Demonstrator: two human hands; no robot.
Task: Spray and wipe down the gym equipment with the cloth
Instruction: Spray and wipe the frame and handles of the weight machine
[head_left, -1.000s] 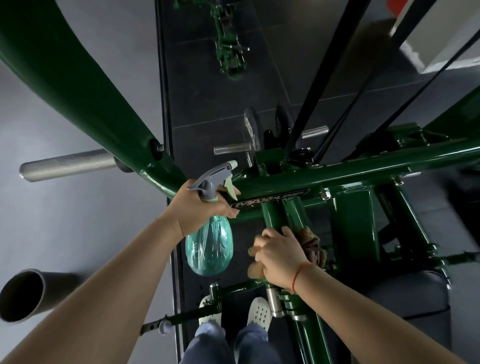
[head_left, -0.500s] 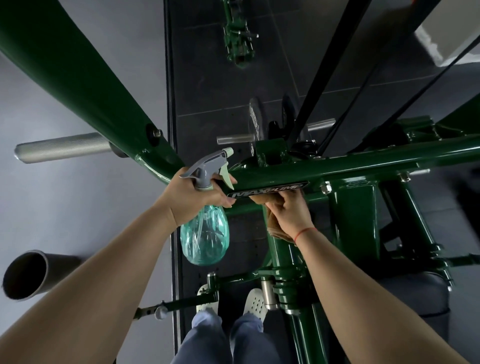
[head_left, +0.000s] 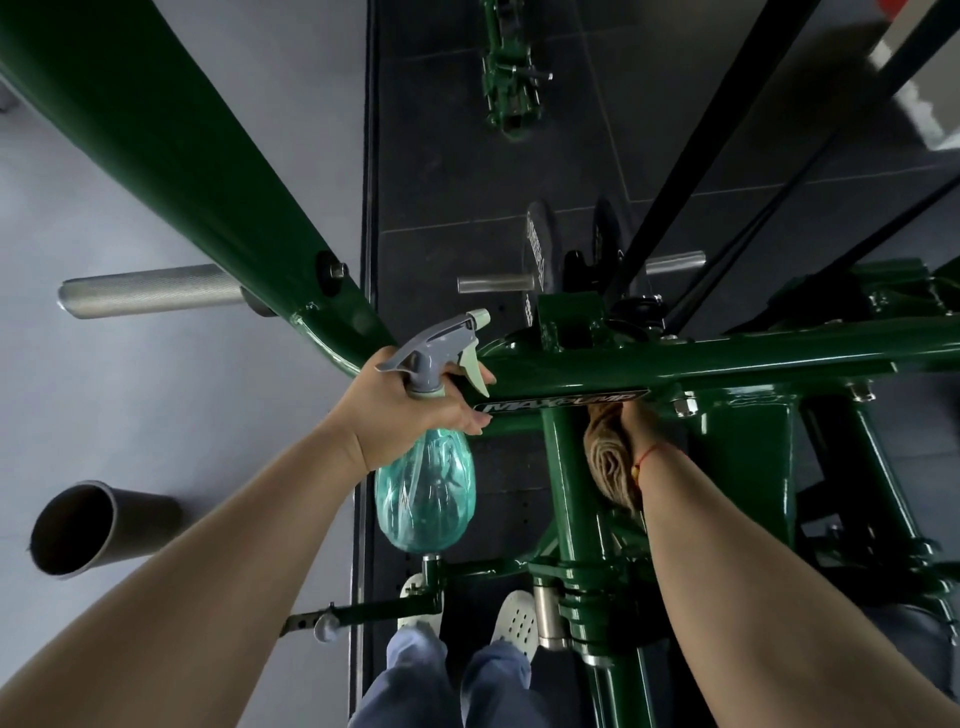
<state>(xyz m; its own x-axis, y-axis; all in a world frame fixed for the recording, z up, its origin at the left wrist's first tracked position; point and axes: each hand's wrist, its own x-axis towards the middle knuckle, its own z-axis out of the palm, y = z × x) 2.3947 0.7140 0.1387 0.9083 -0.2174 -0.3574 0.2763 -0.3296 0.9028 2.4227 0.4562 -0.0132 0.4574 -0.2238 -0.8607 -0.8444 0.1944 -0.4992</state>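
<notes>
A dark green gym machine frame crosses the head view, with a vertical post below its nameplate. My left hand grips the neck of a teal spray bottle with a grey trigger head, held just left of the post. My right hand is tucked under the horizontal bar and mostly hidden by it. It holds a brown cloth against the right side of the post.
A silver weight peg sticks out left of the slanted green beam. A grey tube lies on the floor at lower left. Black weight plates stand behind the frame. My feet in white shoes are below, beside a chrome roller.
My right hand has carried the cloth up the post, from the lower part to just under the horizontal bar. The left hand with the bottle has stayed in place.
</notes>
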